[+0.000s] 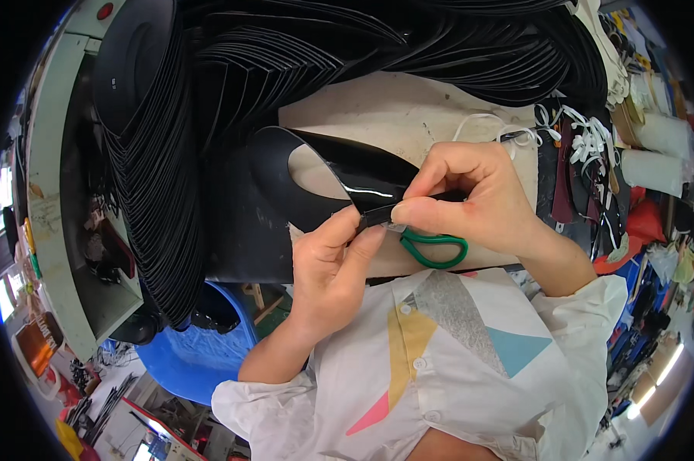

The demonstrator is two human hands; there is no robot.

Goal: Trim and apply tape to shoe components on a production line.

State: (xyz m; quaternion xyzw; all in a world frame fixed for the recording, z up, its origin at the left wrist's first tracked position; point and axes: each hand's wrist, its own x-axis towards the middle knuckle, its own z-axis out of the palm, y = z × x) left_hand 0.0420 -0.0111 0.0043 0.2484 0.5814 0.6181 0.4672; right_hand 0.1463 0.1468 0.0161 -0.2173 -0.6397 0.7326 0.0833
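A glossy black shoe upper point(374, 165) with an oval opening lies on the work table in front of me. My left hand point(331, 265) pinches its near edge between thumb and fingers. Close beside it, my right hand point(470, 196) is closed on a narrow black strip of the same piece, thumb against forefinger. Fingertips hide the exact spot where the two grips meet. Just below my right hand rests a green scissors handle point(439, 252); its blades are covered.
Long stacks of black shoe uppers point(151, 200) line the left and far sides. White cords point(589, 138) and dark red strips point(562, 173) lie at the right. A blue tub point(189, 361) stands below left, next to a pale metal cabinet point(51, 169).
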